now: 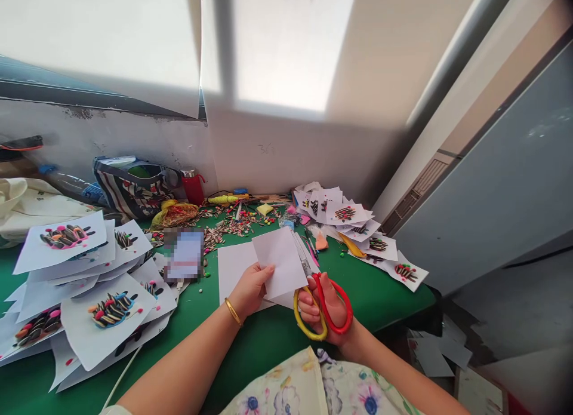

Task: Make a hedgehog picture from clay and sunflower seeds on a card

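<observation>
My left hand (252, 289), with a gold bangle on its wrist, pinches a white sheet of paper (281, 261) by its lower left edge and holds it above the green table (385, 289). My right hand (329, 310) grips scissors (320, 304) with one yellow and one red handle loop. Their blades run up along the paper's right edge. Another white sheet (233, 264) lies flat on the table beneath the held one.
White cards bearing seed-and-bead pictures are stacked at the left (96, 295) and at the back right (358, 224). Loose seeds and beads (228, 227), a striped bag (132, 191) and a red bottle (193, 187) line the wall. Paper scraps (441, 349) lie on the floor at right.
</observation>
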`<state>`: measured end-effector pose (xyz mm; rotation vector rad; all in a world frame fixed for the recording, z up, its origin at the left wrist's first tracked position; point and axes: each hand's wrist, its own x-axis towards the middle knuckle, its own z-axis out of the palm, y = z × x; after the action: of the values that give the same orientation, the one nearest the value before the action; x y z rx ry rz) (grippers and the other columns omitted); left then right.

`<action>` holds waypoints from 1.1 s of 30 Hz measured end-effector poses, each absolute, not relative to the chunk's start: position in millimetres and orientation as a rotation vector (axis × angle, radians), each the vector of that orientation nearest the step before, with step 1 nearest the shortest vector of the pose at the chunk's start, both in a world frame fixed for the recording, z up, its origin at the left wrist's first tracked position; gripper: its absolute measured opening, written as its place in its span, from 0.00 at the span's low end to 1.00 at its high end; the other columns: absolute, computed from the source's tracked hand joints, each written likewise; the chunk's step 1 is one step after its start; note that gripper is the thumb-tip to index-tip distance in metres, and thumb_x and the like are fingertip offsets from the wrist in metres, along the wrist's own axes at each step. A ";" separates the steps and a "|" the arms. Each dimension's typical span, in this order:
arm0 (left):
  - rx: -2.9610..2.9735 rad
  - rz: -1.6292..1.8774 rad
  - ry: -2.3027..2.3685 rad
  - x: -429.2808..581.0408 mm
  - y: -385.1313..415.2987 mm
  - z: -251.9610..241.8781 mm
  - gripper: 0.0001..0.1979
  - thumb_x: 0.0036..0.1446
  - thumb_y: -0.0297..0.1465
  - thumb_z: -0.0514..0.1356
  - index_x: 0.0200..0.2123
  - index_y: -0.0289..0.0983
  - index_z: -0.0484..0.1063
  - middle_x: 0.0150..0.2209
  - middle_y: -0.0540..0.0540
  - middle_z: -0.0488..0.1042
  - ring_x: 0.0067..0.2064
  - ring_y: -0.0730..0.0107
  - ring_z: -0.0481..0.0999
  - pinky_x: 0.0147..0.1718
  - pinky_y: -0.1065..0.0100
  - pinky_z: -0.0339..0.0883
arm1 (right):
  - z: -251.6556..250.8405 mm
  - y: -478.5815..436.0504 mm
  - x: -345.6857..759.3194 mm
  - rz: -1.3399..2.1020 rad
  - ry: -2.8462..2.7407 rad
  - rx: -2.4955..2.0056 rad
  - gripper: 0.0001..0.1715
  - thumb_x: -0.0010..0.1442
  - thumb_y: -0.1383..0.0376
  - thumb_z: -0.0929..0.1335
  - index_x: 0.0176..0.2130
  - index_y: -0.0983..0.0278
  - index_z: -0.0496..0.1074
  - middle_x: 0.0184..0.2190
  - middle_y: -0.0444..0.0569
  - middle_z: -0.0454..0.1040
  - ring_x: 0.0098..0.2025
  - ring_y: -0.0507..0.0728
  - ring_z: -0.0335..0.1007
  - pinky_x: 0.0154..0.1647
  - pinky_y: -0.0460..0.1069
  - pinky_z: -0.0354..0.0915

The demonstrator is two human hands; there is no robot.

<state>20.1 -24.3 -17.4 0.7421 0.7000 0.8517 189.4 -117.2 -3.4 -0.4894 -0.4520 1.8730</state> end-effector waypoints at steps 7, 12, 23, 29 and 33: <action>0.754 0.829 0.716 20.9 -25.5 -18.0 0.25 0.37 0.41 0.74 0.37 0.32 0.76 0.31 0.42 0.80 0.31 0.61 0.79 0.28 0.68 0.69 | 2.4 -117.7 193.6 1.846 -0.501 -0.561 0.27 0.55 0.42 0.69 0.31 0.63 0.66 0.24 0.42 0.63 0.21 0.46 0.51 0.20 0.40 0.49; 0.764 0.812 0.723 22.1 -26.6 -17.7 0.25 0.36 0.40 0.74 0.36 0.31 0.76 0.30 0.42 0.80 0.29 0.62 0.79 0.27 0.68 0.69 | 8.1 -116.5 194.2 1.827 -0.518 -0.604 0.28 0.55 0.41 0.69 0.31 0.63 0.66 0.23 0.41 0.62 0.21 0.46 0.52 0.21 0.41 0.49; 0.672 0.934 0.801 18.2 -17.1 -24.9 0.19 0.45 0.35 0.70 0.40 0.33 0.74 0.34 0.41 0.81 0.32 0.63 0.80 0.28 0.68 0.72 | 6.9 -104.1 256.0 1.261 -1.059 -1.286 0.27 0.59 0.45 0.66 0.47 0.62 0.71 0.26 0.42 0.65 0.22 0.48 0.56 0.21 0.43 0.54; 0.600 1.044 0.837 16.8 -10.3 -26.3 0.14 0.52 0.30 0.66 0.42 0.34 0.73 0.38 0.41 0.80 0.34 0.64 0.80 0.32 0.67 0.74 | -12.6 -114.5 360.0 0.490 -1.671 -2.140 0.29 0.54 0.54 0.69 0.55 0.58 0.71 0.48 0.52 0.75 0.45 0.61 0.71 0.42 0.51 0.65; 0.576 1.066 0.848 17.5 -10.4 -26.1 0.15 0.51 0.30 0.67 0.43 0.34 0.73 0.38 0.41 0.80 0.34 0.65 0.80 0.31 0.68 0.74 | -21.6 -125.8 392.9 0.423 -1.910 -2.291 0.33 0.57 0.59 0.65 0.61 0.62 0.65 0.53 0.55 0.72 0.50 0.62 0.70 0.48 0.51 0.64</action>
<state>17.5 -10.4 -26.1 0.5759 0.8482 1.0662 392.9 -125.8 -21.6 -2.2910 -1.9103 0.4227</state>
